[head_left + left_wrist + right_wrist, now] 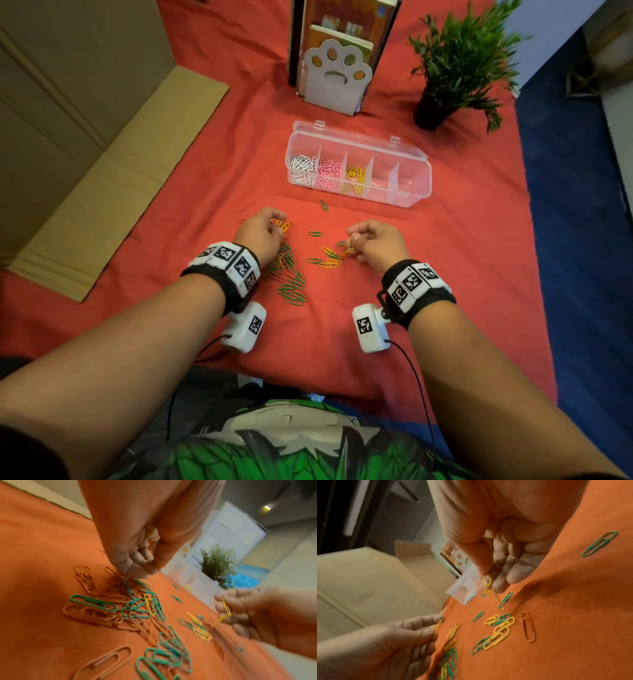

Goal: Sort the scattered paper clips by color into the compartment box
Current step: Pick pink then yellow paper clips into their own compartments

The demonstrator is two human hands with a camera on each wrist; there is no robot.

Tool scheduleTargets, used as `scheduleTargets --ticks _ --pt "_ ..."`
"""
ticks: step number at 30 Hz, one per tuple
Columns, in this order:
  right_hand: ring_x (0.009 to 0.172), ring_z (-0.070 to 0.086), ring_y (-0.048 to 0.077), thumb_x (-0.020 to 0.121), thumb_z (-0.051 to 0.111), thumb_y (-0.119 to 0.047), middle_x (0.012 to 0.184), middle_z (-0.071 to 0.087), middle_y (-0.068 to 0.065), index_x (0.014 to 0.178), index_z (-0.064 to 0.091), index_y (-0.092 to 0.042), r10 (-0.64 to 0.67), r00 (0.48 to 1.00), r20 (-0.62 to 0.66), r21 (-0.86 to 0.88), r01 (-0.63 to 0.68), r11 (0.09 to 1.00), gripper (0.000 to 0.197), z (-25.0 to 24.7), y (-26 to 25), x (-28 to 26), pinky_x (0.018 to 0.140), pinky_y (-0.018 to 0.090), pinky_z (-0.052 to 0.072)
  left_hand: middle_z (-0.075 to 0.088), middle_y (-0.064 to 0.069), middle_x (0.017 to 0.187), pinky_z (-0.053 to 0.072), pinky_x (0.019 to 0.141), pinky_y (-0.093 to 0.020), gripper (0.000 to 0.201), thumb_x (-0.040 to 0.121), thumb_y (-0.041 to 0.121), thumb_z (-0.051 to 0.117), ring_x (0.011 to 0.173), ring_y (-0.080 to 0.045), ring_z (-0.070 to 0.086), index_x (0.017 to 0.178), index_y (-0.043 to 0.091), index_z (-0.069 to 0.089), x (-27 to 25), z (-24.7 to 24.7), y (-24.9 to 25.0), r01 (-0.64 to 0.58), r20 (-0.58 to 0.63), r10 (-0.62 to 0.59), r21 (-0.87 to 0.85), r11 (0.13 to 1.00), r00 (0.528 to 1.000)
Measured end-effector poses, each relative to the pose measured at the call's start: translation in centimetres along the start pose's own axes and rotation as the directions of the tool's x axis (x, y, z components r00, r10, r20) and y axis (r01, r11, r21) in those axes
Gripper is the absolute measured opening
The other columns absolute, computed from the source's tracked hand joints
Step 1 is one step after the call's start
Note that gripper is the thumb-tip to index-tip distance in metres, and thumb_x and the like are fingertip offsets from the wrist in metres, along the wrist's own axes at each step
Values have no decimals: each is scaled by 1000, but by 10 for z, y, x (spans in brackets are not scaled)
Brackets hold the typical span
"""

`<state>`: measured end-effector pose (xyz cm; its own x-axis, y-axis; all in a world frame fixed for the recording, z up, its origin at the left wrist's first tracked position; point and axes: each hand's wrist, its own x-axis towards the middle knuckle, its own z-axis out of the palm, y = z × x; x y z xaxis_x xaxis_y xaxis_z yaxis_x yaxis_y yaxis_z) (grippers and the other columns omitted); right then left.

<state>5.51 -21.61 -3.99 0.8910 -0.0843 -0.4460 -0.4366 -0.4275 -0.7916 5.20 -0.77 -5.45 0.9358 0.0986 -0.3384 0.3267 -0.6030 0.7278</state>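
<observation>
The clear compartment box (414,171) lies open on the red cloth, with white, pink and yellow clips in its three left cells. My left hand (279,226) pinches a yellow paper clip (437,625) just above a mixed pile of green and orange clips (291,277). In the left wrist view that pile (137,609) lies under the curled fingers (137,573). My right hand (352,241) pinches a few linked yellow clips (488,585) that dangle over loose yellow and green clips (329,260).
A white paw-shaped bookend (337,75) with books stands behind the box, and a potted plant (459,61) at the back right. Flat cardboard (120,178) covers the left side. The cloth ends at a blue surface (575,205) on the right.
</observation>
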Motion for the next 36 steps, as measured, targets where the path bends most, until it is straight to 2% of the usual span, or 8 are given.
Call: scheduleTargets --ticks 8,11,13,17,20,29,33,36 --pt "62 59 9 93 44 0 71 57 1 76 53 -19 125 992 33 273 -129 953 27 -2 0 -4 51 17 47 42 -4 64 40 37 -13 32 85 -6 26 32 -5 47 66 14 43 5 -22 18 376 177 -342 -607 701 923" --pt "50 60 8 93 38 5 67 48 3 78 51 -14 154 986 63 475 -165 865 28 -4 -3 -5 50 20 51 43 -2 53 37 38 -14 27 85 0 35 36 -11 43 65 15 46 12 -25 13 368 127 -368 -592 717 921" --pt "43 50 5 92 42 3 65 43 3 76 51 -13 177 981 75 524 -190 830 24 -4 -4 -5 45 19 50 56 -5 57 42 50 -20 18 87 12 49 46 -15 50 70 15 55 17 -24 9 292 34 -301 -358 887 953" --pt "55 48 13 87 54 -6 67 51 -1 75 57 -16 67 997 23 -60 -66 996 16 3 -1 -4 42 15 40 71 -10 94 48 77 -32 18 83 24 61 91 -29 64 93 12 70 17 -20 5 120 -129 -94 208 971 987" --pt "89 58 27 88 53 -15 93 62 11 95 65 -6 -121 992 47 -593 125 795 17 15 -1 -5 72 26 41 70 -14 103 47 80 -33 23 83 26 63 99 -31 63 99 11 70 19 -15 8 27 -124 17 346 938 992" --pt "100 53 35 86 51 -11 110 50 19 103 55 0 -213 952 219 -747 305 591 20 52 7 5 91 40 47 63 -25 106 46 82 -39 26 87 20 53 99 -39 58 95 1 69 28 -5 7 -27 -79 74 482 875 994" --pt "93 52 26 89 51 -12 104 52 14 97 59 -5 -148 980 132 -592 198 782 14 38 6 8 87 32 41 63 -18 87 44 78 -38 22 88 21 46 86 -34 58 84 6 62 27 -10 9 41 -69 -24 270 962 997" --pt "61 49 14 91 49 -11 78 53 2 77 49 -20 -28 996 80 -202 44 978 17 21 5 4 57 26 43 46 -1 56 36 57 -29 22 84 19 38 47 -17 48 63 18 43 17 -17 18 246 142 -204 -414 876 969"
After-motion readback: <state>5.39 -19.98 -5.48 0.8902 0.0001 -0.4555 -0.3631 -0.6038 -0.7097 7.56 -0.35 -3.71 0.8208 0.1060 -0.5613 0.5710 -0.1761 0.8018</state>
